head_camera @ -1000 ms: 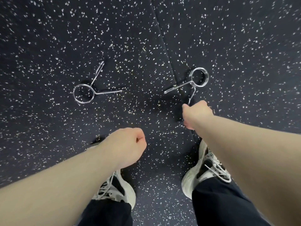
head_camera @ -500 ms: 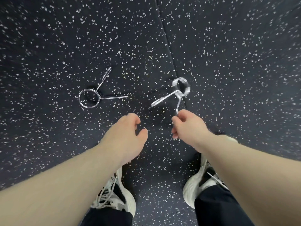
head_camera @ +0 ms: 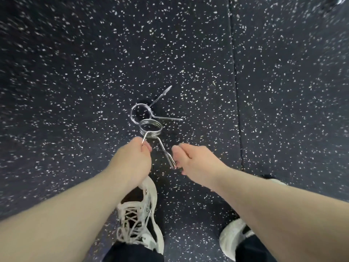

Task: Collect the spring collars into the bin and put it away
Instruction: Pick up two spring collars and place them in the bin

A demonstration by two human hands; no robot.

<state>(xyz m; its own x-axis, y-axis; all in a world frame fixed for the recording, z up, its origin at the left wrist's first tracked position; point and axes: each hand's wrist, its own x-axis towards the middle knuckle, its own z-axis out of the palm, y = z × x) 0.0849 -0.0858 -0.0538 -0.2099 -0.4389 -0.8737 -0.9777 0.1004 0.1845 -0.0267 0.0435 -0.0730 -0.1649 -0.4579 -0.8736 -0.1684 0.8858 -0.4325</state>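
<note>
I hold a chrome spring collar (head_camera: 151,130) just above the floor, its coil away from me. My left hand (head_camera: 132,163) is closed on its left handle. The tip of its right handle sits in the curled fingers of my right hand (head_camera: 196,163), with the thumb lifted off it. A second spring collar (head_camera: 140,112) lies flat on the floor right behind the held one, its two handles pointing right and up-right. No bin is in view.
Dark rubber floor (head_camera: 75,72) with white speckles, a seam (head_camera: 236,82) running down the right side. My two white and black sneakers (head_camera: 139,214) stand below my hands. Something shiny (head_camera: 342,0) shows at the top right corner.
My right hand lifted the right-hand collar off the floor and carried it left, over toward the other collar. My left hand came up and closed on its free handle.
</note>
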